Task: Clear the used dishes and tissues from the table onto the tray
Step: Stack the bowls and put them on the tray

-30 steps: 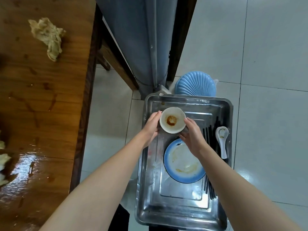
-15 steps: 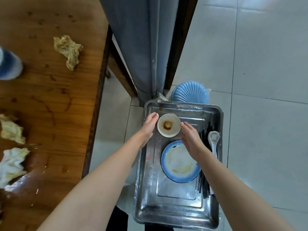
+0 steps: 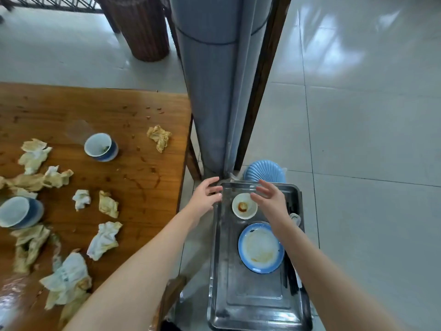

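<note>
- Done placing sauce dish [image 3: 244,206]: sits in tray [image 3: 253,304] beside blue plate [image 3: 261,247].
- Holding nothing in left hand [image 3: 205,197] or right hand [image 3: 269,199], fingers loosely spread by tray's far end.
- Next, reaching to table [image 3: 143,130] for 2 bowls [image 3: 101,147] and perhaps 10 tissues [image 3: 105,240], blurred.

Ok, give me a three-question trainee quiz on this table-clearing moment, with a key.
1. True or false: the left hand and the right hand both hold nothing.
2. Which item sits on the metal tray just beyond the blue-rimmed plate? A) teapot B) white sauce dish C) glass jar
3. How many blue bowls stand on the wooden table?
Key: 1 true. 2 B. 3 two.
</note>
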A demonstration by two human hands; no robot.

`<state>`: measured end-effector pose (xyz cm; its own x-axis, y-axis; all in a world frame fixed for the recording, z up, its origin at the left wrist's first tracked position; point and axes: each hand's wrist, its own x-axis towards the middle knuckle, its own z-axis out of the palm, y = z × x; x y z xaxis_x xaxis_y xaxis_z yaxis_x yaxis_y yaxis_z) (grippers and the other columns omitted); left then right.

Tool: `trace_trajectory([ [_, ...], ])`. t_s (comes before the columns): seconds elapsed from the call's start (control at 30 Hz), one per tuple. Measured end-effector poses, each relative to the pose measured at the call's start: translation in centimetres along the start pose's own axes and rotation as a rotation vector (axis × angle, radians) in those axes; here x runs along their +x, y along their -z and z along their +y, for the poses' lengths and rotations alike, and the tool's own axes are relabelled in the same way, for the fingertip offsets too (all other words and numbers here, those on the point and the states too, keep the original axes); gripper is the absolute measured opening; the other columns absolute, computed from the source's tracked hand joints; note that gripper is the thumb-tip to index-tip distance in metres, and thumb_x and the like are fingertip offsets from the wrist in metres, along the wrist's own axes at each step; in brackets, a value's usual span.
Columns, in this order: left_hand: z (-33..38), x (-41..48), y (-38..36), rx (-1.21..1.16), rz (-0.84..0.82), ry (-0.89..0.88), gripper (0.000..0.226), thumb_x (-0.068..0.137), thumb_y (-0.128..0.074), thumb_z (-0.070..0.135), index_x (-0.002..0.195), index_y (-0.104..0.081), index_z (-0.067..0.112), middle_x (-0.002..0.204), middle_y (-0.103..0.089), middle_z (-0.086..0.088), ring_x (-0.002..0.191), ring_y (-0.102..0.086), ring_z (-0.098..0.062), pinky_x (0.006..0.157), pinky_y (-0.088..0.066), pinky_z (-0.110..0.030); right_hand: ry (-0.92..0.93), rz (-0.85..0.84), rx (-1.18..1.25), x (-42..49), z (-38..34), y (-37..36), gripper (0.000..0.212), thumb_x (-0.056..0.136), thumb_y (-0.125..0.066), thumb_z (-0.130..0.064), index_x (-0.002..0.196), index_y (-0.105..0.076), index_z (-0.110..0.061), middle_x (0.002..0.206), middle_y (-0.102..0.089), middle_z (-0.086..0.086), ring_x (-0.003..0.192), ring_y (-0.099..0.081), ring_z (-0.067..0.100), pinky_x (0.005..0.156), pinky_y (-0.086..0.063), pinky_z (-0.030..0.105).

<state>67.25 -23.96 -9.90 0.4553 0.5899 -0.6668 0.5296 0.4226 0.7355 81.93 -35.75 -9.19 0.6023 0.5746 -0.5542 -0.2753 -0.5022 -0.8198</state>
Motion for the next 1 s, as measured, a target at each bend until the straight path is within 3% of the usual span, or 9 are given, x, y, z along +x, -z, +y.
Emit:
trace_trajectory([
  [0.2,2.4,-5.3,5.1,0.006,0.029,-0.081,0.049,0.091,-0.059,0.003,0.133,-0.048,0.026,0.123,-0.062,0.002,0.113,-0.057,-0.016,0.073,-0.047,-0.025,0.031,0.004,-0.025,-4.9,-4.0,-3.0,0.045,0.087,-0.066,-0.007,0.129,-0.054,-0.018,0.108,-0.065,-0.001,0.093,-0.061,0.009,0.082,-0.044,0.026],
  [0.3,3.3,-8.0,8.8,-0.002,0.026,-0.087,0.046,0.093,-0.057,0.003,0.132,-0.049,0.027,0.123,-0.06,0.002,0.112,-0.057,-0.017,0.086,-0.046,-0.032,0.071,0.009,-0.025,-7.6,-5.9,-5.8,0.047,0.086,-0.066,-0.005,0.131,-0.054,-0.017,0.111,-0.065,0.003,0.095,-0.061,0.013,0.077,-0.046,0.023],
  [0.37,3.4,-9.6,11.4,0.005,0.026,-0.092,0.045,0.094,-0.056,0.004,0.132,-0.049,0.027,0.124,-0.059,0.002,0.109,-0.057,-0.016,0.086,-0.044,-0.032,0.11,0.001,-0.049,-9.4,-6.8,-7.8,0.049,0.086,-0.065,-0.006,0.132,-0.053,-0.017,0.114,-0.064,0.005,0.099,-0.061,0.015,0.072,-0.045,0.019],
  [0.63,2.6,-15.0,20.5,0.027,0.006,-0.133,0.046,0.094,-0.055,0.001,0.135,-0.047,0.021,0.134,-0.054,-0.004,0.117,-0.055,-0.023,0.102,-0.042,-0.043,0.194,0.044,-0.029,-15.4,-9.1,-15.5,0.049,0.088,-0.064,-0.005,0.133,-0.05,-0.02,0.115,-0.062,0.001,0.106,-0.058,0.016,0.084,-0.044,0.025],
  [0.83,1.3,-18.2,25.7,0.01,0.048,-0.134,0.049,0.092,-0.058,0.001,0.134,-0.048,0.021,0.134,-0.055,-0.004,0.118,-0.055,-0.022,0.102,-0.043,-0.042,0.248,0.062,-0.036,-18.7,-9.7,-18.7,0.046,0.088,-0.065,-0.008,0.13,-0.052,-0.021,0.111,-0.062,-0.001,0.099,-0.057,0.012,0.066,-0.043,0.015],
  [1.0,0.0,-21.3,28.4,-0.048,0.117,-0.182,0.047,0.09,-0.06,0.002,0.131,-0.051,0.022,0.129,-0.058,-0.004,0.114,-0.058,-0.023,0.1,-0.046,-0.042,0.288,0.041,-0.075,-20.3,-10.4,-20.9,0.043,0.088,-0.066,-0.012,0.127,-0.053,-0.026,0.11,-0.06,-0.005,0.098,-0.056,0.011,0.067,-0.045,0.019],
])
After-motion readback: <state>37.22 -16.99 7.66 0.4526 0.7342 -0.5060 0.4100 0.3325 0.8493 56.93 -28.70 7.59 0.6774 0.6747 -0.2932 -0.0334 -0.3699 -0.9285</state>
